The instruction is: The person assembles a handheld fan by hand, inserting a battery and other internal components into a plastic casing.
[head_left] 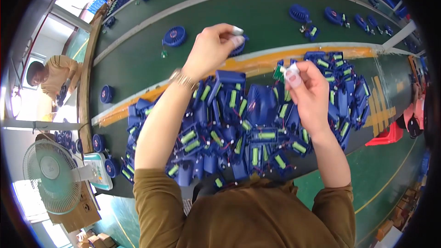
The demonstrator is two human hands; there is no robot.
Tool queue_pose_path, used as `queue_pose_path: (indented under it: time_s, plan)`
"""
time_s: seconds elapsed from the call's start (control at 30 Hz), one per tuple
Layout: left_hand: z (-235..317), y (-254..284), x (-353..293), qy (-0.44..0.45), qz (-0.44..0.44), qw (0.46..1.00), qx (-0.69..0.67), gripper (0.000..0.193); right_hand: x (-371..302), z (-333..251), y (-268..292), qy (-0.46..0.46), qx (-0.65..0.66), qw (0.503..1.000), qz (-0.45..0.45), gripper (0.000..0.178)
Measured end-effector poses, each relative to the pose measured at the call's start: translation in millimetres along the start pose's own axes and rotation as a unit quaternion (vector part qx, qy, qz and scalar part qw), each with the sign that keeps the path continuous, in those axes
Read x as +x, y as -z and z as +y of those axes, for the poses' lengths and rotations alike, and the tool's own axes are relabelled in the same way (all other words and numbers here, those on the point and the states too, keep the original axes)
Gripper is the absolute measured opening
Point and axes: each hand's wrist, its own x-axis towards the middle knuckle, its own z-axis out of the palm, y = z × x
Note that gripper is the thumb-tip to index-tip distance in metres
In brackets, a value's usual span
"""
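Observation:
My left hand (215,45) is over the belt, its thumb and index finger bent toward each other in a pinch, with white tape on the tips. A round blue fan head (240,48) shows just behind these fingertips; whether they touch it is unclear, and what they hold is hidden. My right hand (308,85), also taped at the fingers, pinches a small green circuit board (278,73) with a white part at its edge. Below both hands spreads a heap of blue plastic housings (262,105), many with light-green battery cells (266,135) and thin wires.
Fan heads (175,36) with small boards lie along the green conveyor belt (248,14). A yellow-and-white strip (271,59) runs along its near side. At left are a standing fan (50,174), a scale (98,171) and a seated person (55,76); a red bin (387,135) is at right.

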Motion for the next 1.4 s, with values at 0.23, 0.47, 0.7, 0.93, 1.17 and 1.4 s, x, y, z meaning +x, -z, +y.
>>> queue_pose_path:
  time_s: [0.23, 0.47, 0.7, 0.93, 1.17, 1.4]
  plan:
    - [-130.5, -82.7, 204.0, 0.149, 0.035, 0.971, 0.184, 0.048, 202.8, 128.2, 13.8, 0.232, -0.369, 0.900, -0.028, 0.013]
    - [-174.1, -125.2, 178.1, 0.191, 0.102, 0.961, 0.172, 0.041, 89.6, 161.9, -4.7, 0.036, -0.230, 0.970, -0.064, 0.026]
    - [-108.9, -34.2, 65.1, 0.006, 0.086, 0.985, -0.151, 0.020, -128.2, 151.4, 4.7, -0.216, -0.184, 0.956, -0.074, 0.046]
    - [56.1, 36.7, -94.5, -0.086, 0.141, 0.926, -0.339, 0.032, -140.7, 172.0, -31.3, -0.182, -0.253, 0.942, -0.125, 0.038]
    - [86.7, 32.8, -302.1, -0.010, 0.184, 0.951, -0.249, 0.038, -162.4, 91.7, -25.1, -0.207, 0.005, 0.976, -0.072, 0.014]
    - [102.1, -4.4, -368.7, -0.050, 0.114, 0.992, -0.029, 0.024, -205.4, -47.6, -59.6, -0.077, -0.043, 0.982, -0.169, 0.021]
